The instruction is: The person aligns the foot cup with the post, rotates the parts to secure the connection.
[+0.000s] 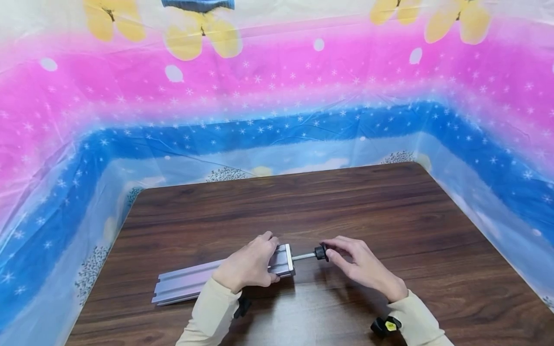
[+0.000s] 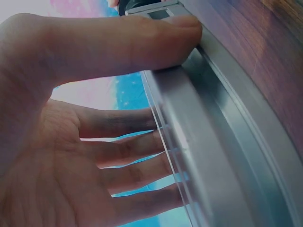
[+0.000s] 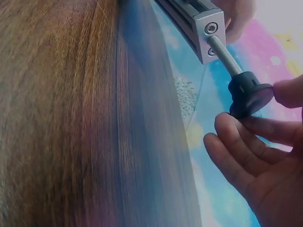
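We are seeing snowflake-printed fabric (image 1: 277, 96) hanging (yellow butterflies (image 1: 183, 41) up top) around a wood-grain tabletop (image 1: 329, 206), the left hand (image 1: 250, 262) gripping an aluminium extrusion (image 1: 186, 282) over it, the right hand (image 1: 362, 264) pinching its levelling foot (image 1: 320, 253).

The rail (image 1: 190, 282) is silver, knob (image 1: 321, 253) black, table (image 1: 311, 206) brown, backdrop (image 1: 268, 91) (snowflaked) pink and blue.

Smooth satin metal gleaming along this slotted extrusion (image 1: 190, 281), ridged metal on the threaded rod (image 3: 226, 56), smooth plastic levelling foot (image 3: 248, 94), wood-grain tabletop (image 1: 368, 206) catching gloss, creased cloth-like backdrop (image 1: 268, 91).
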### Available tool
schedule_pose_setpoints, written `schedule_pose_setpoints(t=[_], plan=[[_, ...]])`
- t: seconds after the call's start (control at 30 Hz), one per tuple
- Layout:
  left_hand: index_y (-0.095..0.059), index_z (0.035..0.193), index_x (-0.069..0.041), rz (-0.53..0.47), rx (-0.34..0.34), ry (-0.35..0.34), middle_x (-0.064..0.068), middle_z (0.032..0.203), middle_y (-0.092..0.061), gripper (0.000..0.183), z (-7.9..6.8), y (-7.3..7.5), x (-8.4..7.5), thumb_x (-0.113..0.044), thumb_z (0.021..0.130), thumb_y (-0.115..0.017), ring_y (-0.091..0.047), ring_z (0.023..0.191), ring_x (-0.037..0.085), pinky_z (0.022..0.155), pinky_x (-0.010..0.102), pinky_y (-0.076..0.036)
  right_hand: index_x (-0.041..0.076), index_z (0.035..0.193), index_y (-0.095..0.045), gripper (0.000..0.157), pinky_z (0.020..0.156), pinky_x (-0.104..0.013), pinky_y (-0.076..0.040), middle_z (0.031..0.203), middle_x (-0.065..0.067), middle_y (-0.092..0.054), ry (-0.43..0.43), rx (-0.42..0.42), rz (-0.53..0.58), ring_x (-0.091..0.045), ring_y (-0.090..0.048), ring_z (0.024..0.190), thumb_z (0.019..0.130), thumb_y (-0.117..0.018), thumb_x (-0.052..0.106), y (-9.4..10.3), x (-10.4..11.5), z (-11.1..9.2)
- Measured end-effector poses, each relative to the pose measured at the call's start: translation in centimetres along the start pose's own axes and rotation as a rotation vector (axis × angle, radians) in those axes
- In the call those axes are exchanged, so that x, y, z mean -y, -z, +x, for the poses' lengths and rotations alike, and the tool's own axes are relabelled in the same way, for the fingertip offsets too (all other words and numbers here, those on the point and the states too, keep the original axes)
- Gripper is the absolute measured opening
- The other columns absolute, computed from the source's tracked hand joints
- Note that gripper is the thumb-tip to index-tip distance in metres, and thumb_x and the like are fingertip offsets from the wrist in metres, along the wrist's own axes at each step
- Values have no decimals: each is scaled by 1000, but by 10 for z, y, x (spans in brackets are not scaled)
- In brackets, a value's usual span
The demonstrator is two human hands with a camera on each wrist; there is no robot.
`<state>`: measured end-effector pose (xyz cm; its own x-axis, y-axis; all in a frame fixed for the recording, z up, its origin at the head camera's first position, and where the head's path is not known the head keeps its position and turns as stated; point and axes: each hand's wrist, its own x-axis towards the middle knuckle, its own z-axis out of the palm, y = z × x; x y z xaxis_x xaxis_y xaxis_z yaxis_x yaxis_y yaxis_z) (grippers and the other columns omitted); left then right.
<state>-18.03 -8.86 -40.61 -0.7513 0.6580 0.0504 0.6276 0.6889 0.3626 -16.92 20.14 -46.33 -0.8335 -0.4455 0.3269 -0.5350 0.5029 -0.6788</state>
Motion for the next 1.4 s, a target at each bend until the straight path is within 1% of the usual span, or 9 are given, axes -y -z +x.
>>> schedule_pose_setpoints(t=[0.13,0.23,0.33,0.43,0.57,0.7,0.8,0.9,1.4], plan=[[-62,108,4,5,6,1,8,98,-58,54,0,0,-1,-14,65,-89,-52,81,17,71,30,-50,9,106,-72,17,71,-25,-55,83,10,-67,-36,-19,-17,2,-62,73,103,-56,14,-6,-1,2],[-62,109,4,4,14,9,8,98,-58,54,-1,0,-1,-15,65,-89,-52,81,17,71,31,-50,20,84,-65,26,62,-23,-49,67,16,-56,-70,-14,-34,2,-54,60,106,-51,19,-10,-1,4],[-62,109,4,3,21,18,8,98,-57,55,-1,-1,0,-15,65,-89,-51,81,17,71,32,-50,24,74,-56,36,58,-23,-45,62,17,-50,-102,2,-46,1,-49,55,108,-46,23,-12,0,6],[-62,108,4,-3,23,16,8,97,-57,55,-1,-1,0,-15,65,-90,-51,80,17,71,31,-49,22,78,-58,34,61,-23,-46,66,14,-55,-129,12,-63,0,-52,60,109,-44,25,-10,2,5],[-62,109,4,-2,24,12,8,98,-57,55,-1,-1,0,-15,65,-89,-51,80,17,71,30,-50,16,112,-68,19,75,-26,-54,95,9,-70,-118,24,-41,-2,-65,83,105,-54,27,-1,5,-2],[-62,112,5,-3,24,13,10,100,-58,58,-1,0,0,-15,65,-90,-52,81,18,71,31,-50,17,140,-57,49,87,-34,-57,123,1,-70,-2,27,8,-16,-70,104,94,-73,22,6,4,-7],[-61,112,6,-5,30,15,10,100,-58,59,-1,0,1,-16,65,-90,-51,80,18,71,32,-50,19,141,-57,55,88,-36,-58,127,-4,-69,84,27,33,-20,-70,107,90,-77,15,6,2,-8],[-62,111,5,-3,42,21,9,99,-57,58,-2,-1,2,-16,66,-90,-51,80,17,70,31,-49,19,135,-61,52,86,-35,-58,123,-5,-70,108,23,53,-18,-71,105,88,-77,7,4,0,-7],[-60,102,4,15,14,-12,9,92,-54,51,-2,-3,3,-11,63,-89,-48,77,17,67,29,-47,5,131,-64,34,85,-32,-58,114,-2,-72,26,47,49,-7,-69,96,97,-66,9,-3,2,-2]])
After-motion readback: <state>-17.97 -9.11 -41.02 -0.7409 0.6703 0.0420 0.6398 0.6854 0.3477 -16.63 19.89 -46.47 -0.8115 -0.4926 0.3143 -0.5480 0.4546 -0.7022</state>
